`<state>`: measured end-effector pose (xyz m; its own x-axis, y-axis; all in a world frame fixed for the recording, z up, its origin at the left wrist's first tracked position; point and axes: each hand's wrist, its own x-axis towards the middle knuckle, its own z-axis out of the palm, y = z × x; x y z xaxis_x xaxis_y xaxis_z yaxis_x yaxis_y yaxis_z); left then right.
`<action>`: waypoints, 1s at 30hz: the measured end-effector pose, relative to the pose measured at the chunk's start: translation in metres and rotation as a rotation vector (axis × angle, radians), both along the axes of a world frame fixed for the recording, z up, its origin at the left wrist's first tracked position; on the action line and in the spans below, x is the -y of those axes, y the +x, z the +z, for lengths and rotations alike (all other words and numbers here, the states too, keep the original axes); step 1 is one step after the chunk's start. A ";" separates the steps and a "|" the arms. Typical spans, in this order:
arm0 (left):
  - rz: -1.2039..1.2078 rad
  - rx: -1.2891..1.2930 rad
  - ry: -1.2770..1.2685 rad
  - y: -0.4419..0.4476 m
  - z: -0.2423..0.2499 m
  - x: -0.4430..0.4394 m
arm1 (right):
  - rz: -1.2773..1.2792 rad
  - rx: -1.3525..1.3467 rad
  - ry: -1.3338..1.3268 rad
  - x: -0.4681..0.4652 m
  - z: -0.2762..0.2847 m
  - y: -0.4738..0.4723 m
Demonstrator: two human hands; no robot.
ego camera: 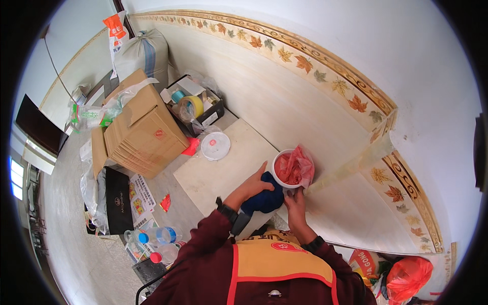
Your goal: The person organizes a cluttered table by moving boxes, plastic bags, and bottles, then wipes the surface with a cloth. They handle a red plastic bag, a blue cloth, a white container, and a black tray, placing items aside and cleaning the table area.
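Observation:
My left hand (pixel 253 186) rests on a dark blue cloth-like bundle (pixel 267 198), its thumb and fingers spread over the top. Against the bundle's upper right side stands a round white tub (pixel 278 161), with a crumpled red plastic bag (pixel 294 167) filling its mouth and spilling over the rim. My right hand (pixel 296 202) is at the tub's lower edge, fingertips at its side; whether they grip it cannot be told. A round white lid (pixel 215 146) lies flat on the pale board (pixel 236 152), left of the tub.
Farther left stand an open cardboard box (pixel 148 141) and a black box (pixel 213 114) holding yellow tape (pixel 197 106). A black paper bag (pixel 119 202) and several plastic bottles (pixel 154 236) sit nearer me. The wall (pixel 244 87) borders the work surface. A red bag (pixel 408 276) lies lower right.

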<state>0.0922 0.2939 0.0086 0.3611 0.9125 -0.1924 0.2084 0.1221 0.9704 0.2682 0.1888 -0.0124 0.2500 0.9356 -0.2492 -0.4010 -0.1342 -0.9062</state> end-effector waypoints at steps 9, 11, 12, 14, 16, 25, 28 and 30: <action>0.450 -0.165 0.367 -0.006 0.028 -0.016 | 0.546 0.568 0.041 0.030 -0.002 0.002; 0.371 -0.328 0.491 0.010 0.026 -0.044 | 0.561 0.729 0.204 0.015 0.000 -0.006; 0.295 -0.441 0.511 0.015 0.022 -0.056 | 0.603 0.872 0.270 0.005 0.001 -0.010; 0.167 -0.653 0.690 0.018 0.012 -0.077 | 0.647 1.019 0.361 -0.005 0.004 -0.018; 0.171 -0.747 0.727 0.019 0.001 -0.093 | 0.729 1.154 0.406 -0.017 0.006 -0.020; 0.404 -0.655 0.604 -0.023 -0.004 -0.094 | 0.712 1.219 0.397 -0.027 0.009 -0.029; 0.483 -0.707 0.529 -0.039 0.001 -0.045 | 0.674 1.201 0.388 -0.029 0.017 -0.035; 0.552 -0.723 0.458 -0.052 0.004 -0.006 | 0.636 1.168 0.377 -0.038 0.026 -0.042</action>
<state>0.0398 0.3003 0.0122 -0.1973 0.9572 0.2117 0.7904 0.0275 0.6119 0.2267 0.2272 0.0134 -0.3548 0.9298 0.0981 0.6464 0.3197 -0.6928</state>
